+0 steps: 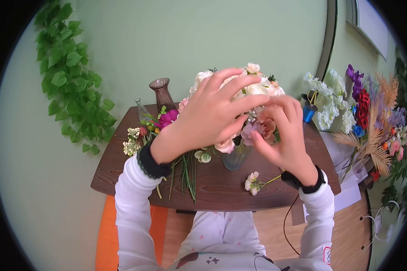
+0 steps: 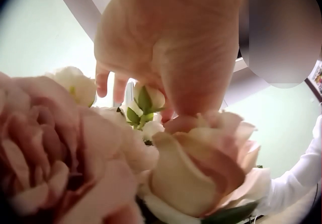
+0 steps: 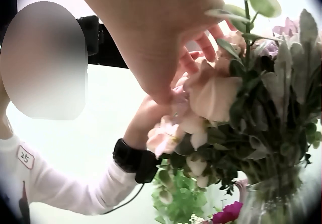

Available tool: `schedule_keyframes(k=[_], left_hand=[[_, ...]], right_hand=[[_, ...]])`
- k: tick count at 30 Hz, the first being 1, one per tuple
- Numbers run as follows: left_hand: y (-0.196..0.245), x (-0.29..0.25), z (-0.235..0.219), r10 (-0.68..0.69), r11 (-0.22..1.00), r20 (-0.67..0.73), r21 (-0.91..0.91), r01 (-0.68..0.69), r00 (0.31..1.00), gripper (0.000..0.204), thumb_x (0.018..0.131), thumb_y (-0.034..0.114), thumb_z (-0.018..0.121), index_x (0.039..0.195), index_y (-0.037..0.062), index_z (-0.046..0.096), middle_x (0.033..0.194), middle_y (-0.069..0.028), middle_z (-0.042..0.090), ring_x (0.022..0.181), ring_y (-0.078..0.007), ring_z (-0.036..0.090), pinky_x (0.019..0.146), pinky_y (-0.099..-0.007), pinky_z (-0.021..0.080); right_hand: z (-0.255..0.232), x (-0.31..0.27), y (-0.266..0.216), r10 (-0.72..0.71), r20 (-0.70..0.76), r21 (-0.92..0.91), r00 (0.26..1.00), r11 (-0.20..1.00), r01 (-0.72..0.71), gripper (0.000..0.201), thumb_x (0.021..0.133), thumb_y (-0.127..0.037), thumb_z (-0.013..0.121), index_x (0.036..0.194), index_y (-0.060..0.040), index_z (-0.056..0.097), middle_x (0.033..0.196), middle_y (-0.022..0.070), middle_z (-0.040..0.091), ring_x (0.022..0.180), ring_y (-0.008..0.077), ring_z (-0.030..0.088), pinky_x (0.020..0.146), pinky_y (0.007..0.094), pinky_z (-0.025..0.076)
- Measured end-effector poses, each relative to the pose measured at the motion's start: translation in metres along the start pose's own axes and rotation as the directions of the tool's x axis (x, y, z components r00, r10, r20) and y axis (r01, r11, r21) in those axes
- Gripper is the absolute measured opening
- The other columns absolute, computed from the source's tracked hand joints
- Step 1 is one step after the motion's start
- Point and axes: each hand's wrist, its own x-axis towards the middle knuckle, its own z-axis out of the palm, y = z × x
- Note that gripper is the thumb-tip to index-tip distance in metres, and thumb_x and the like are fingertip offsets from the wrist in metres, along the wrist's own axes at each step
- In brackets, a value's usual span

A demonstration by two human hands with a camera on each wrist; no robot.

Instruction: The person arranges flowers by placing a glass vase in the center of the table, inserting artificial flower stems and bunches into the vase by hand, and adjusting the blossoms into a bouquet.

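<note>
A full bouquet of artificial white, cream and pink flowers (image 1: 257,89) stands in a clear glass vase (image 1: 235,162) on the dark wooden table. My left hand (image 1: 203,113) spreads its fingers over the bouquet's left and top. On the right side, my right hand (image 1: 287,135) has loosely bent fingers and its thumb apart, close to a mauve flower (image 1: 251,133). In the left wrist view, a peach rose (image 2: 196,168) covers part of the left thumb. The right wrist view shows fingertips right at a peach rose (image 3: 214,93), above the vase's leafy stems (image 3: 271,153).
A brownish glass vase (image 1: 163,94) and small clear bottle (image 1: 142,110) stand at the back left. Cut green stems (image 1: 188,178) and a magenta flower (image 1: 167,118) lie left. A cream blossom sprig (image 1: 253,183) lies at the front. More artificial flowers (image 1: 364,110) fill the right side.
</note>
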Motion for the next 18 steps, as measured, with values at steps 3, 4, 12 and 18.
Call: schedule_keyframes(k=[3, 4, 12, 18], left_hand=[[-0.016, 0.005, 0.014, -0.027, 1.000, 0.159, 0.012, 0.026, 0.987, 0.039, 0.072, 0.010, 0.061, 0.110, 0.0143, 0.057, 0.123, -0.0073, 0.048, 0.109, -0.0299, 0.046, 0.090, -0.0421, 0.040], [-0.025, 0.003, 0.020, -0.041, 0.998, 0.169, -0.048, 0.050, 0.985, 0.035, 0.074, 0.010, 0.061, 0.109, 0.0125, 0.057, 0.120, -0.0093, 0.049, 0.105, -0.0297, 0.049, 0.087, -0.0392, 0.042], [-0.040, -0.007, 0.016, -0.273, 0.901, 0.282, -0.260, 0.347, 0.920, 0.022, 0.077, 0.013, 0.063, 0.098, 0.0051, 0.058, 0.108, -0.0122, 0.053, 0.092, -0.0278, 0.055, 0.079, -0.0324, 0.045], [-0.044, -0.009, 0.015, -0.282, 0.897, 0.268, -0.267, 0.353, 0.921, 0.021, 0.078, 0.014, 0.064, 0.096, 0.0051, 0.058, 0.107, -0.0121, 0.054, 0.089, -0.0239, 0.056, 0.077, -0.0305, 0.045]], right_hand=[[0.022, 0.000, 0.015, 0.038, 0.064, -0.082, 0.997, 0.996, -0.033, 0.039, 0.064, -0.021, 0.068, 0.098, -0.0065, 0.055, 0.104, 0.0117, 0.048, 0.100, 0.0313, 0.044, 0.083, 0.0450, 0.034], [0.025, -0.002, 0.018, 0.049, 0.067, -0.055, 0.997, 0.997, -0.046, 0.036, 0.065, -0.019, 0.067, 0.098, -0.0081, 0.056, 0.103, 0.0127, 0.048, 0.095, 0.0296, 0.046, 0.079, 0.0428, 0.036], [0.020, -0.017, 0.023, -0.007, 0.062, -0.040, 0.998, 0.999, 0.010, 0.020, 0.064, -0.011, 0.065, 0.083, -0.0093, 0.057, 0.096, 0.0087, 0.052, 0.080, 0.0255, 0.049, 0.070, 0.0367, 0.039], [0.016, -0.026, 0.022, -0.061, 0.080, -0.015, 0.995, 0.998, 0.063, 0.014, 0.063, -0.007, 0.064, 0.074, -0.0089, 0.055, 0.092, 0.0069, 0.053, 0.077, 0.0243, 0.049, 0.066, 0.0353, 0.038]])
